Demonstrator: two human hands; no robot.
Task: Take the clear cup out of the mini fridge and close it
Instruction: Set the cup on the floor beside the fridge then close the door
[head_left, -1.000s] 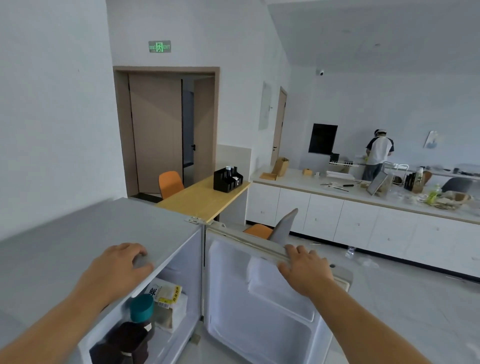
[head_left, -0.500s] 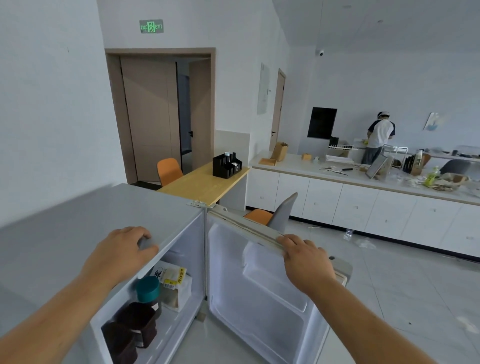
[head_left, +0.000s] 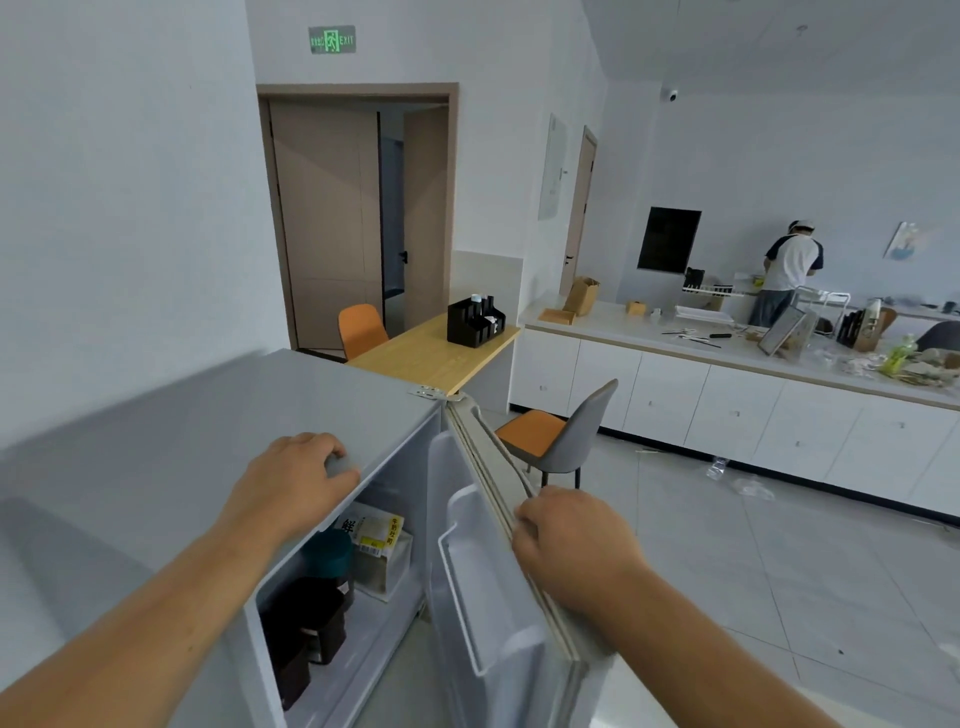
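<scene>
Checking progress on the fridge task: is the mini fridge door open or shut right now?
Open. The door stands swung out from the mini fridge, its interior exposed. The right hand grips the door's top edge.

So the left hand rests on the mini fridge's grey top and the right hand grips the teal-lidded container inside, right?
Not quite: the head view shows the right hand gripping the top edge of the open white fridge door, not the teal-lidded container. The left hand does rest on the grey top.

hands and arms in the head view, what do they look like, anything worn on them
Both forearms are bare with no sleeves in view. The left hand and right hand have no gloves, and no watch, rings or bands are visible on the wrists or the fingers that show.
</scene>
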